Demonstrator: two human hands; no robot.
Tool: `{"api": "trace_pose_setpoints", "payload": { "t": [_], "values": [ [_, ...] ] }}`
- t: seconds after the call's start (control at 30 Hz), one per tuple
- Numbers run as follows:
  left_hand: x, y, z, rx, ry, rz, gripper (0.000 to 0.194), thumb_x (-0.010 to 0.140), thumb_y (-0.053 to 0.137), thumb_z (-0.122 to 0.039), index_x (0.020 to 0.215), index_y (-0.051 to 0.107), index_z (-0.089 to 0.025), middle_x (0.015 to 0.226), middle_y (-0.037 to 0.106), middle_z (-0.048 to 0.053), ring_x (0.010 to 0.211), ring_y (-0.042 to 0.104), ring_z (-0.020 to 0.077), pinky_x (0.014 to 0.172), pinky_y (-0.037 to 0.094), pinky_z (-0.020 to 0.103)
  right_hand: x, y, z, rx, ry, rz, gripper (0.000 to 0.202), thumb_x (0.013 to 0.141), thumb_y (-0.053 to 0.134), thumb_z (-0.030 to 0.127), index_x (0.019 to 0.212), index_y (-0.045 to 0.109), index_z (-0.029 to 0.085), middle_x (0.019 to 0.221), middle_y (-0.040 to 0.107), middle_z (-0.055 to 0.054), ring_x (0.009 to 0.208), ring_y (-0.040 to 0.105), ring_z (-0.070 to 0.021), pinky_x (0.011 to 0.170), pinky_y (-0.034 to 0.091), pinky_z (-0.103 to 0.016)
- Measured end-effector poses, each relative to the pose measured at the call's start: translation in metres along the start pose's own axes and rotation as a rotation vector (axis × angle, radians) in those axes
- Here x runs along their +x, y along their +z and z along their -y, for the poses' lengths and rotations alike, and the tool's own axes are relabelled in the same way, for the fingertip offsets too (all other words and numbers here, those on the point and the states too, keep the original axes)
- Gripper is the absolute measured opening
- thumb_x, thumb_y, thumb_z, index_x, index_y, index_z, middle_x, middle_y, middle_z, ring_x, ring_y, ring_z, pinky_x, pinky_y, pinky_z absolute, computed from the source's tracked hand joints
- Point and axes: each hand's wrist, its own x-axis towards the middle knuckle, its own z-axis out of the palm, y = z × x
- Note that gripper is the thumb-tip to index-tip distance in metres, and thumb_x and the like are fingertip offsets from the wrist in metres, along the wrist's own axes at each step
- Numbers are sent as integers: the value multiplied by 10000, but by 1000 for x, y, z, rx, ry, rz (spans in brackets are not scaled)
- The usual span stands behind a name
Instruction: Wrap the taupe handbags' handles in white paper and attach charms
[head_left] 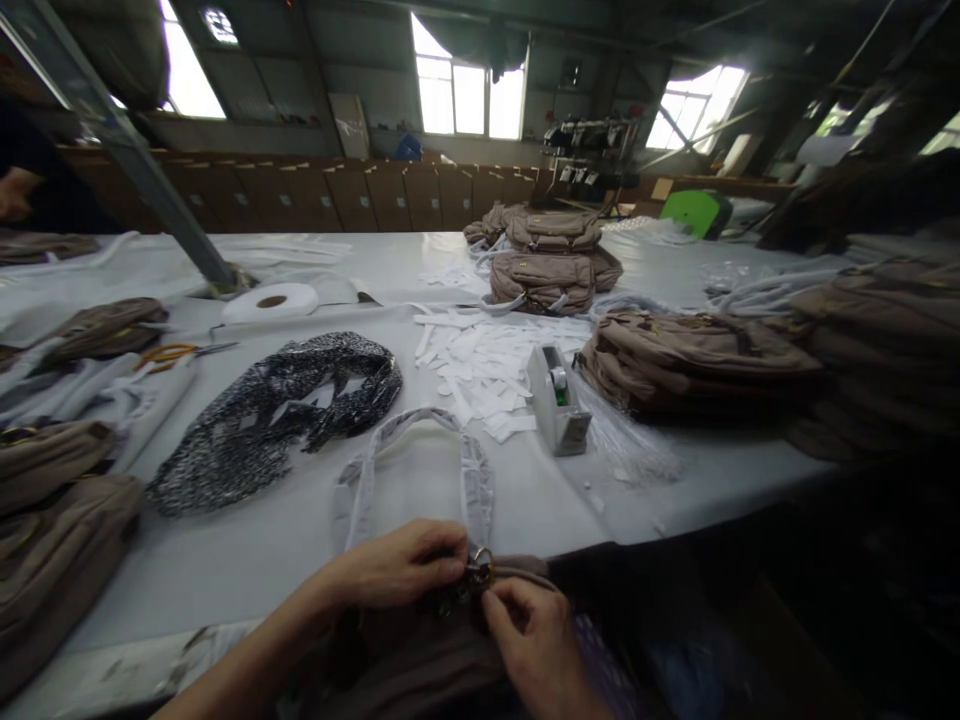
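Note:
A brown fabric bag (427,665) lies at the table's front edge, its handles (478,480) wrapped in pale material and looped up onto the table. My left hand (409,565) is closed at the foot of the right handle, thumb and fingers pinched beside a brass-coloured ring (484,568). Just right of and below the ring, my right hand (529,635) pinches with thumb and forefinger. What sits between the fingertips of either hand is too small to name. Dark metal hardware shows between the two hands.
Behind the bag lie a speckled black-and-white plastic bundle (277,420), white paper strips (480,365) and a tape dispenser (556,400). Brown bags (690,360) are piled right, left and further back. Orange-handled scissors (169,355) and a white roll (270,302) lie left. A person's hand (16,192) shows far left.

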Motion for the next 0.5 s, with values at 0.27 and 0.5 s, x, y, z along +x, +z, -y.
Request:
{"api": "trace_pose_setpoints", "payload": {
  "t": [0.27,0.5],
  "values": [
    [-11,39,-25,91,-94,-225,207,896,411,-275,765,559,-212,739,593,-26,679,505,136,634,351,216,-4,-1,-7,175,42,77,478,909,390,465,657,655,158,651,649,-43,644,592,-177,587,444,-242],
    [-25,95,-10,-536,-190,-406,328,856,456,-507,777,518,-194,859,620,23,847,546,183,775,424,257,-7,-6,-4,655,149,211,390,821,562,503,937,677,148,873,698,-79,861,647,-235,830,493,-334]
  ]
}}
